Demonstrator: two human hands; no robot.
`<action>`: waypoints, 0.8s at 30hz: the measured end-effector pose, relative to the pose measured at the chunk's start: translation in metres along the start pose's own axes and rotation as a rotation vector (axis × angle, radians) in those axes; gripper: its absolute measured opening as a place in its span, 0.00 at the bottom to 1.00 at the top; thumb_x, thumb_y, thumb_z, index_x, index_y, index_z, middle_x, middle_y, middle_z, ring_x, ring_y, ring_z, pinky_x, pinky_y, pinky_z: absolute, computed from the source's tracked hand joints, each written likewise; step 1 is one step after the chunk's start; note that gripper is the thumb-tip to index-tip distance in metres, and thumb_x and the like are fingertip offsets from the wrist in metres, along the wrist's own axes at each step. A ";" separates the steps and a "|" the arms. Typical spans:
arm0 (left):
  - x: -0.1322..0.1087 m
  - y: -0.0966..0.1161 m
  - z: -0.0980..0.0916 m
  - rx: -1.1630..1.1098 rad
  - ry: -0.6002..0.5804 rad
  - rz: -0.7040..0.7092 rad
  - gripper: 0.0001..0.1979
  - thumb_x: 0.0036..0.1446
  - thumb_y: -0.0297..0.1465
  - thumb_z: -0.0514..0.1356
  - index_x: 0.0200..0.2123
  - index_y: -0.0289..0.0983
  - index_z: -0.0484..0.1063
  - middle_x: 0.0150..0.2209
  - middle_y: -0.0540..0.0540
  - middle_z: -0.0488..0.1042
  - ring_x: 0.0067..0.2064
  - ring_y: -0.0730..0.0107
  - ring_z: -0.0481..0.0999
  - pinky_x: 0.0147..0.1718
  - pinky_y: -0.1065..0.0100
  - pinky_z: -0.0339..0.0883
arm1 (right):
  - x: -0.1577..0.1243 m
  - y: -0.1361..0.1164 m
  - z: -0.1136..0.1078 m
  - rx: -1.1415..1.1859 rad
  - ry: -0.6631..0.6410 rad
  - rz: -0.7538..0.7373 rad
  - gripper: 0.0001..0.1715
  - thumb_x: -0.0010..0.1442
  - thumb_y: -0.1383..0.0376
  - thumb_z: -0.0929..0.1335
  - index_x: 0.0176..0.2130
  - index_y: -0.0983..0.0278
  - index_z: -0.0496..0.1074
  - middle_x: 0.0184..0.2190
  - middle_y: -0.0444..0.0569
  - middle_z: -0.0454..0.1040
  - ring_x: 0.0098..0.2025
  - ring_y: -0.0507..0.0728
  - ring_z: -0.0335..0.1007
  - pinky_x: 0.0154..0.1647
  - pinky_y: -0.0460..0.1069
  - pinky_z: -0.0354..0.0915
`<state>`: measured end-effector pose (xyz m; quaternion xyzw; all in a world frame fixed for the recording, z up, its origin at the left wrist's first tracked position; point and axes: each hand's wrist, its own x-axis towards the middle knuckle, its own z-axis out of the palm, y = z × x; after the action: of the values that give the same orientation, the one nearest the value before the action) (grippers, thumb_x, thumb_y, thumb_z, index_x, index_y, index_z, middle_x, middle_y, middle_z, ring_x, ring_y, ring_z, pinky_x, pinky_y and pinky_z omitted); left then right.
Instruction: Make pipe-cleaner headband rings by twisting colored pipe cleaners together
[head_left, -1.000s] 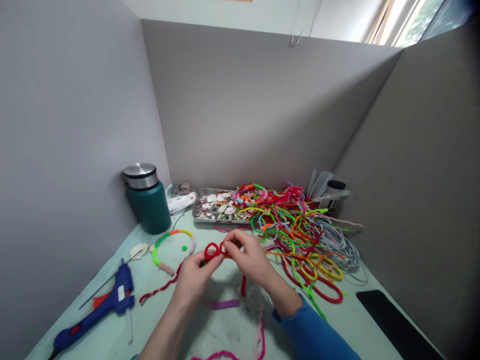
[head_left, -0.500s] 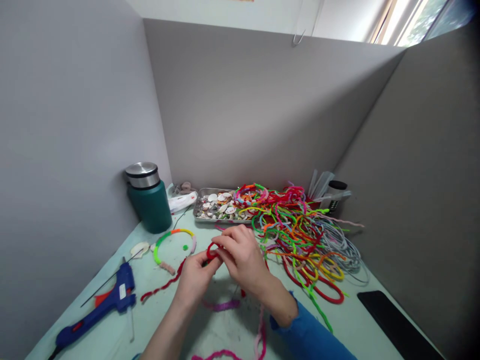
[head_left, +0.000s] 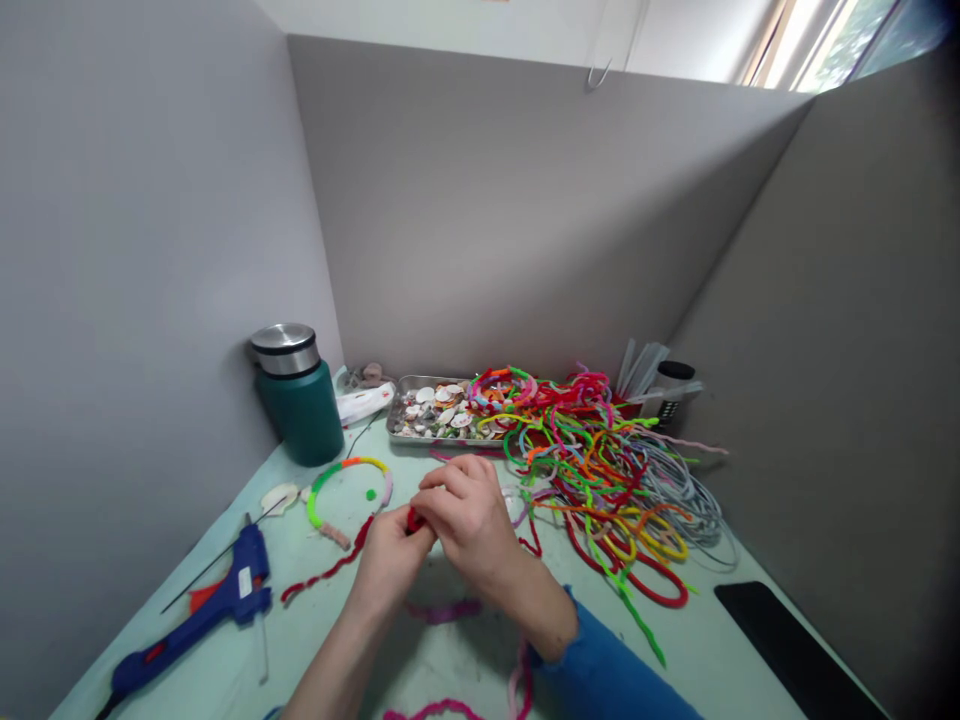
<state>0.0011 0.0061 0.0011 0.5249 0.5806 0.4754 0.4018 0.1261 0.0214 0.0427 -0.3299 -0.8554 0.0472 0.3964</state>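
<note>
Both my hands meet over the middle of the pale green table (head_left: 720, 640). My left hand (head_left: 390, 555) pinches a red pipe cleaner (head_left: 415, 519) from below. My right hand (head_left: 465, 515) closes over the same red pipe cleaner from above, fingers curled, hiding most of it. A red tail (head_left: 534, 545) shows to the right of my right hand. Another twisted red pipe cleaner (head_left: 326, 572) lies on the table left of my left hand.
A big tangle of coloured pipe cleaners (head_left: 592, 450) fills the right. A metal tray of shells (head_left: 435, 412) stands at the back, a green flask (head_left: 298, 395) at left. A blue glue gun (head_left: 199, 615), a multicoloured arc (head_left: 345, 485) and a black slab (head_left: 795, 650) lie around.
My right hand has moved left over the red loops and closed on them. The loops that showed between my hands are now mostly hidden.
</note>
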 end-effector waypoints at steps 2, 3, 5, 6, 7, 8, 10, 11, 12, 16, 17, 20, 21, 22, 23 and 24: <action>0.000 0.002 0.000 -0.051 -0.025 -0.021 0.10 0.43 0.32 0.59 0.16 0.35 0.63 0.15 0.56 0.54 0.20 0.79 0.50 0.18 0.75 0.43 | 0.001 0.004 -0.006 0.053 0.016 0.053 0.10 0.60 0.68 0.65 0.41 0.61 0.73 0.40 0.47 0.72 0.43 0.56 0.60 0.45 0.53 0.54; 0.000 0.003 0.000 -0.076 -0.041 -0.040 0.11 0.44 0.34 0.60 0.17 0.35 0.65 0.15 0.57 0.54 0.20 0.80 0.49 0.17 0.75 0.43 | 0.001 0.007 -0.010 0.077 0.025 0.087 0.12 0.60 0.69 0.65 0.44 0.61 0.72 0.41 0.48 0.72 0.44 0.56 0.60 0.45 0.53 0.55; -0.001 0.004 0.001 -0.112 -0.066 -0.078 0.13 0.45 0.38 0.61 0.19 0.34 0.67 0.16 0.57 0.55 0.19 0.80 0.49 0.17 0.74 0.41 | 0.002 0.011 -0.016 0.115 0.027 0.128 0.13 0.60 0.69 0.64 0.44 0.61 0.72 0.41 0.49 0.71 0.44 0.56 0.61 0.45 0.53 0.56; -0.001 0.005 0.001 -0.122 -0.072 -0.089 0.14 0.45 0.39 0.61 0.20 0.34 0.68 0.16 0.57 0.55 0.19 0.80 0.49 0.17 0.74 0.41 | 0.002 0.012 -0.018 0.129 0.020 0.133 0.12 0.60 0.69 0.64 0.42 0.61 0.73 0.41 0.49 0.71 0.44 0.56 0.62 0.45 0.53 0.57; 0.000 0.005 0.001 -0.128 -0.075 -0.095 0.14 0.45 0.40 0.62 0.21 0.34 0.68 0.16 0.57 0.55 0.18 0.81 0.49 0.17 0.74 0.41 | 0.002 0.014 -0.019 0.143 0.011 0.129 0.11 0.60 0.68 0.64 0.41 0.60 0.74 0.40 0.49 0.71 0.44 0.56 0.62 0.46 0.53 0.57; 0.000 0.005 0.001 -0.133 -0.075 -0.096 0.15 0.45 0.41 0.62 0.21 0.34 0.68 0.16 0.57 0.55 0.18 0.81 0.49 0.16 0.75 0.41 | 0.002 0.016 -0.020 0.156 0.004 0.128 0.10 0.60 0.68 0.64 0.40 0.60 0.74 0.40 0.49 0.71 0.44 0.56 0.62 0.46 0.53 0.57; 0.000 0.004 0.001 -0.147 -0.069 -0.098 0.15 0.45 0.41 0.62 0.22 0.34 0.68 0.16 0.57 0.56 0.18 0.81 0.49 0.16 0.75 0.41 | 0.001 0.019 -0.020 0.187 0.011 0.163 0.10 0.60 0.68 0.64 0.40 0.61 0.74 0.40 0.49 0.72 0.44 0.56 0.63 0.47 0.53 0.58; 0.000 0.003 0.000 -0.158 -0.066 -0.100 0.15 0.45 0.42 0.62 0.23 0.34 0.68 0.16 0.57 0.57 0.17 0.81 0.49 0.16 0.75 0.41 | 0.001 0.022 -0.020 0.208 0.018 0.205 0.10 0.60 0.67 0.64 0.40 0.61 0.74 0.39 0.49 0.72 0.44 0.56 0.64 0.47 0.52 0.58; 0.000 0.003 0.000 -0.171 -0.061 -0.102 0.15 0.45 0.42 0.63 0.24 0.34 0.69 0.16 0.57 0.57 0.17 0.82 0.49 0.16 0.75 0.42 | 0.000 0.024 -0.019 0.237 0.016 0.257 0.10 0.60 0.67 0.64 0.40 0.62 0.74 0.39 0.49 0.73 0.43 0.56 0.65 0.46 0.51 0.59; 0.001 0.000 0.000 -0.204 -0.060 -0.099 0.17 0.44 0.44 0.62 0.23 0.34 0.68 0.15 0.57 0.58 0.16 0.81 0.50 0.15 0.75 0.41 | -0.001 0.032 -0.017 0.420 -0.075 0.429 0.11 0.59 0.63 0.64 0.39 0.64 0.74 0.35 0.47 0.75 0.36 0.53 0.68 0.36 0.47 0.62; 0.001 0.000 0.000 -0.202 -0.066 -0.099 0.17 0.45 0.44 0.62 0.22 0.35 0.67 0.15 0.57 0.58 0.16 0.82 0.49 0.15 0.75 0.41 | -0.001 0.032 -0.015 0.456 -0.090 0.436 0.10 0.58 0.63 0.65 0.38 0.64 0.74 0.34 0.47 0.75 0.34 0.53 0.68 0.34 0.46 0.62; 0.002 -0.001 -0.001 -0.182 -0.069 -0.107 0.19 0.45 0.45 0.61 0.20 0.35 0.66 0.15 0.57 0.57 0.16 0.82 0.48 0.15 0.75 0.40 | -0.002 0.030 -0.010 0.439 -0.049 0.438 0.08 0.57 0.65 0.65 0.30 0.65 0.73 0.27 0.44 0.73 0.30 0.51 0.66 0.30 0.45 0.59; 0.002 -0.001 -0.001 -0.178 -0.065 -0.108 0.19 0.46 0.45 0.61 0.20 0.35 0.65 0.15 0.57 0.57 0.16 0.82 0.48 0.15 0.75 0.39 | -0.003 0.030 -0.009 0.412 -0.026 0.447 0.09 0.56 0.65 0.65 0.28 0.65 0.72 0.25 0.44 0.71 0.28 0.51 0.64 0.29 0.45 0.58; 0.001 -0.001 -0.001 -0.176 -0.060 -0.109 0.19 0.46 0.45 0.61 0.19 0.35 0.65 0.15 0.57 0.57 0.16 0.82 0.48 0.16 0.75 0.39 | -0.004 0.029 -0.007 0.392 -0.010 0.462 0.09 0.56 0.65 0.65 0.26 0.65 0.71 0.23 0.43 0.70 0.27 0.50 0.63 0.28 0.44 0.56; 0.001 -0.001 -0.001 -0.179 -0.057 -0.112 0.19 0.46 0.45 0.61 0.19 0.35 0.64 0.14 0.57 0.56 0.16 0.82 0.48 0.16 0.75 0.39 | -0.005 0.030 -0.006 0.390 -0.003 0.478 0.10 0.56 0.65 0.65 0.26 0.65 0.71 0.22 0.42 0.68 0.26 0.50 0.61 0.27 0.44 0.55; 0.000 0.000 -0.001 -0.188 -0.056 -0.116 0.19 0.46 0.45 0.61 0.19 0.35 0.64 0.14 0.57 0.55 0.16 0.82 0.48 0.16 0.75 0.38 | -0.005 0.031 -0.005 0.409 -0.006 0.494 0.10 0.56 0.65 0.64 0.26 0.65 0.70 0.22 0.42 0.68 0.26 0.50 0.61 0.26 0.44 0.55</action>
<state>-0.0001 0.0063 0.0012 0.4634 0.5513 0.4889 0.4922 0.1478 0.0412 0.0321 -0.4411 -0.7233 0.3140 0.4285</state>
